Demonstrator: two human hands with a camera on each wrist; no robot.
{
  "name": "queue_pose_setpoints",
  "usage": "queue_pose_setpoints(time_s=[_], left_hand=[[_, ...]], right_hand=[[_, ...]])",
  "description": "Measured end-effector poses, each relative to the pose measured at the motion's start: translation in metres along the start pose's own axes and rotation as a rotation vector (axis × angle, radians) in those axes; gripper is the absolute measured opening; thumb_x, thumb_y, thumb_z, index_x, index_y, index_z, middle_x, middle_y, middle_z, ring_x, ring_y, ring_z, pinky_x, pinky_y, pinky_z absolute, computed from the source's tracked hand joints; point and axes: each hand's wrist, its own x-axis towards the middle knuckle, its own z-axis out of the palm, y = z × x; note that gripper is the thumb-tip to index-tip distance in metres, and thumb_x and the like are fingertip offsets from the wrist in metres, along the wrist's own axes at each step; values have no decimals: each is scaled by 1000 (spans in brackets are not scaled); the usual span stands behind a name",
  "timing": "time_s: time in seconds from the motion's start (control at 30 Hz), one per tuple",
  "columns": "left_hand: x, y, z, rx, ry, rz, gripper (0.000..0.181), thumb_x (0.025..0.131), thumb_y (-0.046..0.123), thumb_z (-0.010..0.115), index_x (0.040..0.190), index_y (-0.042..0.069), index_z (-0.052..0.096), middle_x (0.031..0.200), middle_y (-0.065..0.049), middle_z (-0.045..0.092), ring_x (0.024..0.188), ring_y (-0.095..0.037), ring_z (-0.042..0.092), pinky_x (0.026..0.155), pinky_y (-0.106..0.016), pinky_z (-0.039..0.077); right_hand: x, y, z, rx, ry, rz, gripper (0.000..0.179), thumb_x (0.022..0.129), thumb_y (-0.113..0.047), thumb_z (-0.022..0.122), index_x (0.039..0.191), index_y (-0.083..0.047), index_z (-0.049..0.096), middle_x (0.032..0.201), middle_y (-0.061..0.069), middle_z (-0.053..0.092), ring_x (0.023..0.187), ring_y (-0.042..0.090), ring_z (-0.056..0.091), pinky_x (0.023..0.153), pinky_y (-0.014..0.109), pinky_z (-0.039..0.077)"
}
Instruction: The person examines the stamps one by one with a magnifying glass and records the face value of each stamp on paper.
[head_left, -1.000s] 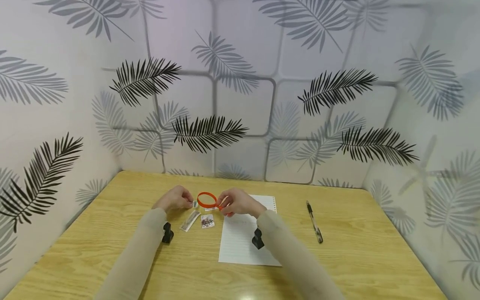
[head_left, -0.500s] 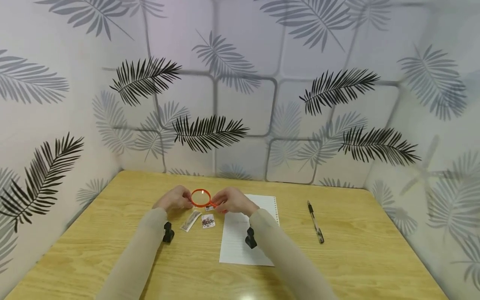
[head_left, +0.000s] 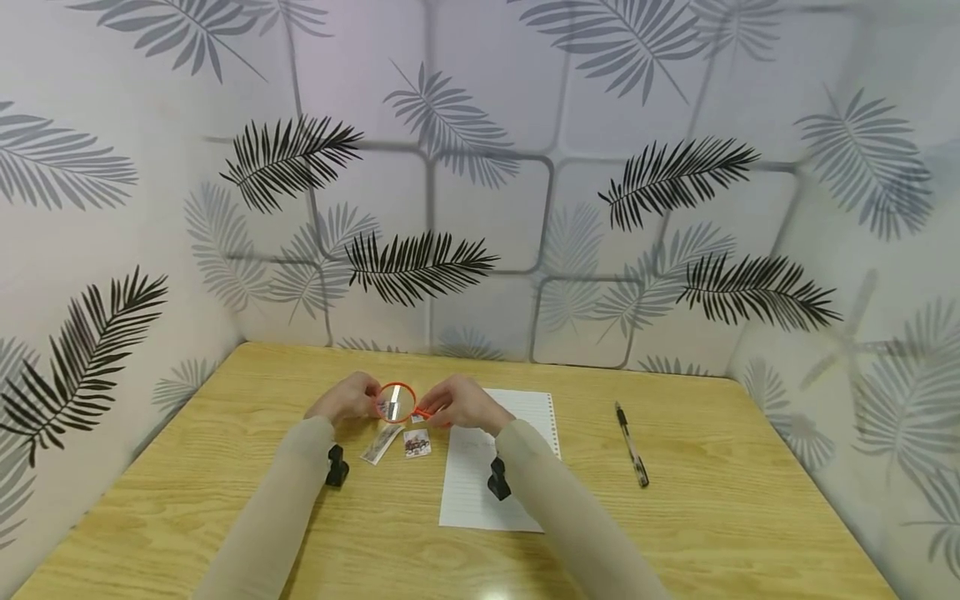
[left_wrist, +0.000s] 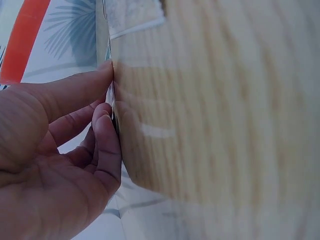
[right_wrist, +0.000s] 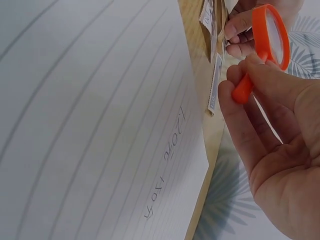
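My right hand [head_left: 465,402] pinches the handle of an orange-red magnifying glass [right_wrist: 243,91] between thumb and fingers. Its round lens is raised near the left hand, and a small postage stamp [head_left: 392,409] shows through it. Thumb and fingers of my left hand [head_left: 351,397] pinch that stamp low at the tabletop; in the left wrist view only a thin sliver shows between the fingertips. Close by lie a long narrow stamp [head_left: 382,442], a squarish stamp with a reddish picture [head_left: 417,443], and another stamp [head_left: 417,418] partly covered by the right hand.
A lined sheet of paper [head_left: 487,487] with handwriting lies under the right forearm. A black pen [head_left: 631,444] rests farther right on the wooden table [head_left: 712,483]. Leaf-patterned walls [head_left: 487,208] rise behind and at both sides.
The magnifying glass has moved left with my right hand, and its lens has tilted more upright, now over the stamp at the left hand. The left hand stays nearly still.
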Motion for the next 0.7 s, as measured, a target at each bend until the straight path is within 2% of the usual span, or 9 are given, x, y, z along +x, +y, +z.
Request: queue_pose_setpoints(time_s=[0.2,0.4,0.57,0.7], left_hand=[[0,-1,1,-30,1,-18,19,81,-16,46,88,-7,61,79,-6,52,71,-17,44,60,-25,36],[1,0,0,-60,-3,-45,20,81,-17,50,89,-4,62,82,-8,52,74,-19,46,60,-25,38],[2,-3,-3,-28,-24,-29,23,79,-14,50,91,-2,65,85,-11,56,76,-21,49,60,-26,39],[4,-4,-2,-17,-18,-53,26,82,-11,48,98,-4,67,89,-12,59,79,-22,51,62,-26,40]], right_hand=[[0,-2,2,-27,7,4,23,84,0,74,106,-8,75,97,7,75,83,13,69,67,26,55],[1,-2,1,-33,21,9,23,83,-1,76,105,-8,76,96,7,75,85,14,69,65,25,55],[3,1,2,-39,10,-17,21,82,1,75,103,-5,76,94,9,75,84,16,70,63,25,54],[3,3,3,-38,1,-23,21,83,1,75,103,-4,76,94,10,75,84,18,70,62,25,55]])
